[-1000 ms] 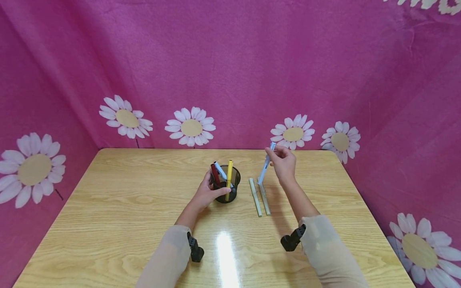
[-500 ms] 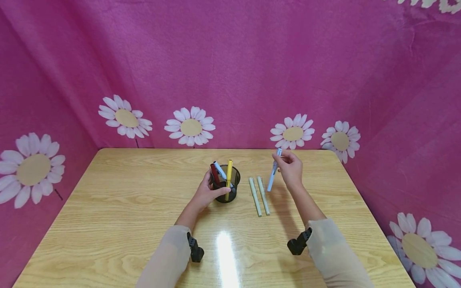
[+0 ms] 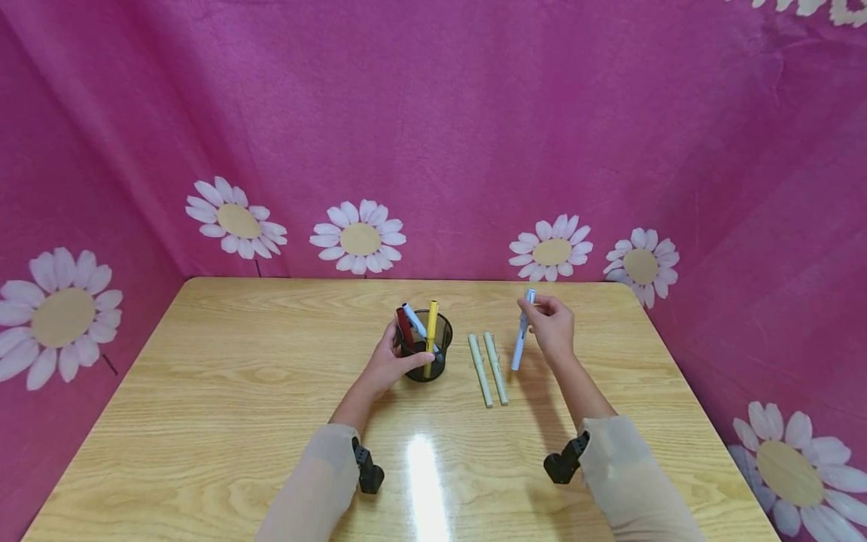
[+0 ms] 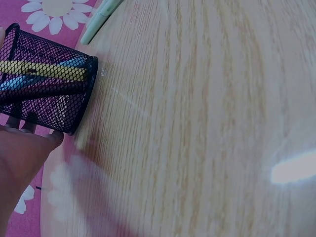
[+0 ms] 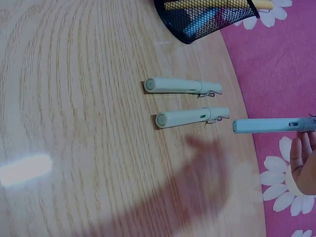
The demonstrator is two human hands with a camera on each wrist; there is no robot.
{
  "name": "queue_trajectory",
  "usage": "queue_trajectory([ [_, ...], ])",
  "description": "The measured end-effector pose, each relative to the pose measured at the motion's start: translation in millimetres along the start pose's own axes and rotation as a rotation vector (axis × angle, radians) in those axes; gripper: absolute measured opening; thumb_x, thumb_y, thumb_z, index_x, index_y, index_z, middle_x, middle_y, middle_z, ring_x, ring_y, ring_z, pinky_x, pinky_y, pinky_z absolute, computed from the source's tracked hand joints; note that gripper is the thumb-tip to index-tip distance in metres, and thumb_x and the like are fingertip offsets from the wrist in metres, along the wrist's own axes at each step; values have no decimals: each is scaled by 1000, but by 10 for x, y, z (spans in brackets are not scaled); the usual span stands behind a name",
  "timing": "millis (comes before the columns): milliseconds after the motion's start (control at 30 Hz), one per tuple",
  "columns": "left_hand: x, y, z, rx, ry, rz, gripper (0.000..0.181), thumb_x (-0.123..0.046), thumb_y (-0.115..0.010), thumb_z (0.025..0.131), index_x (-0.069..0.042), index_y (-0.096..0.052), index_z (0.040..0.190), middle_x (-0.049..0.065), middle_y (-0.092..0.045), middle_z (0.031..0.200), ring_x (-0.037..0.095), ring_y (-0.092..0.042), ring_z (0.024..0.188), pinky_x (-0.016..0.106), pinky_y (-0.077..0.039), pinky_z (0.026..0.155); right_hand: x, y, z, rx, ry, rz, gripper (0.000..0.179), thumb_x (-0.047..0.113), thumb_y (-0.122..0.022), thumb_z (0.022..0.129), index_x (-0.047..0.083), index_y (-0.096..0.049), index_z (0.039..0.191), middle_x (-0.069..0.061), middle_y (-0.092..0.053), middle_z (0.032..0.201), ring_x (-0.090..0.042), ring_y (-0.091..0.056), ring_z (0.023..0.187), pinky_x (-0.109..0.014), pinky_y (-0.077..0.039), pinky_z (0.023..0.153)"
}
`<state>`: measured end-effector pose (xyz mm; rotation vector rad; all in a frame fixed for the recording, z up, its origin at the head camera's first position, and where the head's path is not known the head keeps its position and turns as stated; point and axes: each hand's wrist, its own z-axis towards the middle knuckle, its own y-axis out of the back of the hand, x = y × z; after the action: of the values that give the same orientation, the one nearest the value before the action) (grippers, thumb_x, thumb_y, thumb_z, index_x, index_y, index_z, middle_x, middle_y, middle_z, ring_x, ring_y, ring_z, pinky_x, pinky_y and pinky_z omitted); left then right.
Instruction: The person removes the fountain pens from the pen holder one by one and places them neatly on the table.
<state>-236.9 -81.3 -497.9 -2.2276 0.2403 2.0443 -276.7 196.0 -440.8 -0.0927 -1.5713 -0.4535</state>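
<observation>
My left hand (image 3: 390, 366) grips a black mesh pen holder (image 4: 49, 84) round its side, thumb across the front. Inside the holder lean a dark red pen (image 3: 404, 326), a light blue pen (image 3: 415, 319) and a yellow pen (image 3: 431, 324). Over the table to the right, my right hand (image 3: 552, 327) pinches another light blue pen (image 5: 269, 125) near its upper end, the lower end pointing down. Between the holder and that hand, two pale green pens lie side by side: a left green pen (image 3: 480, 371) and a right green pen (image 3: 496, 369).
The wooden table (image 3: 257, 391) reaches back to a pink curtain (image 3: 433, 135) with daisies, which also hangs at both sides. A bright reflection (image 3: 427, 482) shows on the tabletop near the front. Black wrist cameras sit at both sleeves.
My right hand has carried the light blue pen rightward and toward me, from above the right green pen to beside it. The left hand and the holder have stayed in place.
</observation>
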Motion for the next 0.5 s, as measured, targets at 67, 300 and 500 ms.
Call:
queue_trajectory([
  [67, -4, 0, -2, -4, 3, 1, 96, -19, -75, 79, -28, -12, 150, 10, -30, 151, 32, -26, 140, 51, -26, 112, -12, 15, -1, -1, -7, -19, 36, 23, -70, 84, -3, -63, 108, 12, -53, 68, 2, -50, 58, -14, -47, 53],
  [300, -12, 1, -5, -10, 9, 8, 96, -20, -75, 78, -28, -12, 151, 10, -30, 151, 32, -26, 140, 50, -25, 112, -73, 48, 10, 8, -9, -80, 37, 26, -70, 83, -3, -64, 107, 11, -52, 68, 2, -49, 58, -16, -49, 55],
  [500, -2, 2, 7, -7, 2, 9, 96, -19, -74, 79, -26, -11, 151, 11, -29, 152, 33, -24, 141, 50, -24, 113, -139, 58, 19, 30, -28, -110, 38, 27, -70, 84, -3, -64, 107, 10, -52, 69, 2, -50, 59, -16, -49, 56],
])
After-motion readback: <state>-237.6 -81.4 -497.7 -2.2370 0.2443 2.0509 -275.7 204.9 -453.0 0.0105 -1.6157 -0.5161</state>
